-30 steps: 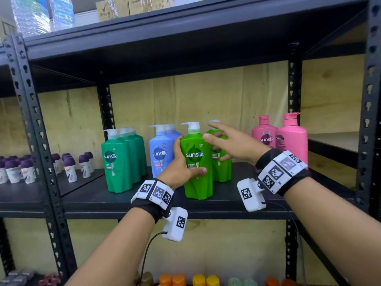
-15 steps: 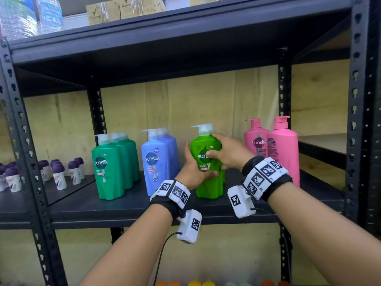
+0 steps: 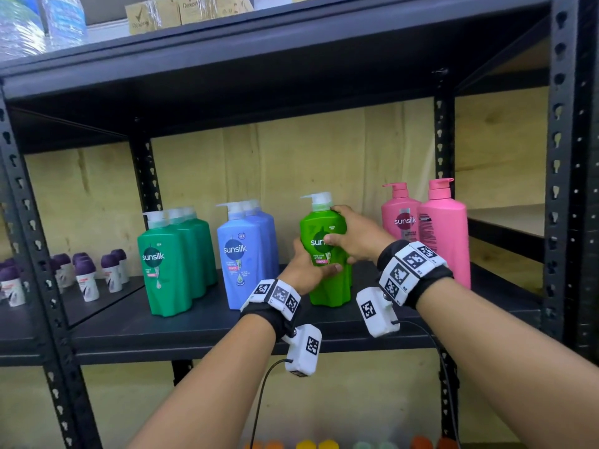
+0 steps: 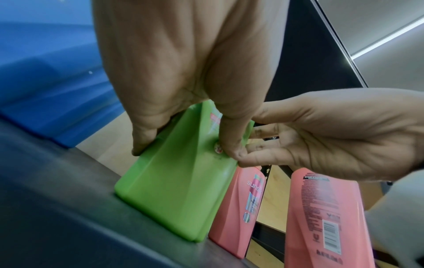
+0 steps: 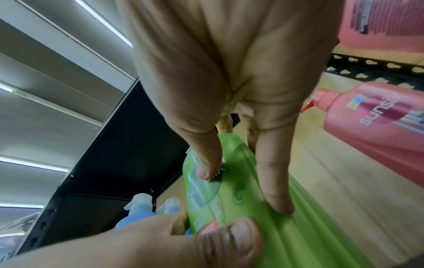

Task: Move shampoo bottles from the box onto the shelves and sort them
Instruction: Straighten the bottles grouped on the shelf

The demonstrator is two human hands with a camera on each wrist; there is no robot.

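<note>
On the shelf (image 3: 201, 332), between blue bottles (image 3: 243, 254) and pink bottles (image 3: 440, 234), the light-green bottle (image 3: 327, 286) stood upright; the left hand (image 3: 304, 270) and right hand (image 3: 356, 238) each held it in a closed grip.

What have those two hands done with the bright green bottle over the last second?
The right hand, open a second ago, closed round the bright green pump bottle and helped push it back against the one behind. The left hand kept its grip. The teal, blue and pink bottles stayed put.
</note>
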